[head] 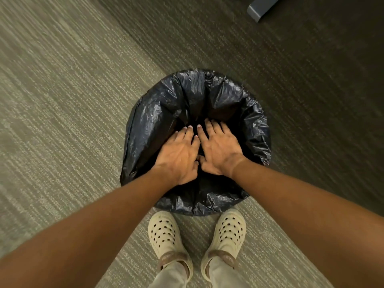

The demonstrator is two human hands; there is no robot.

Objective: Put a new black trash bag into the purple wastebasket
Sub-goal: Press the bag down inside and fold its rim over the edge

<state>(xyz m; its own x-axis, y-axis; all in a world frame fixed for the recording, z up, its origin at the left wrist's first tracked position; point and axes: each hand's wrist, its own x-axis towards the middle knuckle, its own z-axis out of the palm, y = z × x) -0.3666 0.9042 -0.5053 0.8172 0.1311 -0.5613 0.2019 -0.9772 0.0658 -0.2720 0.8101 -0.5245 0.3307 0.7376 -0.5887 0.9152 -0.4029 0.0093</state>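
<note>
A black trash bag (pixel 234 104) lines a round wastebasket on the carpet, its edge folded over the rim all around, so the purple basket itself is hidden under the plastic. Both hands are inside the bag's opening, side by side, palms down with fingers spread. My left hand (pixel 178 154) lies flat against the bag's inner left part. My right hand (pixel 218 148) lies flat just to its right, thumbs nearly touching. Neither hand grips any plastic.
My two feet in cream clogs (pixel 164 235) stand right behind the basket on grey striped carpet (pixel 62 100). A grey furniture leg (pixel 259 9) shows at the top right. Darker carpet lies beyond the basket.
</note>
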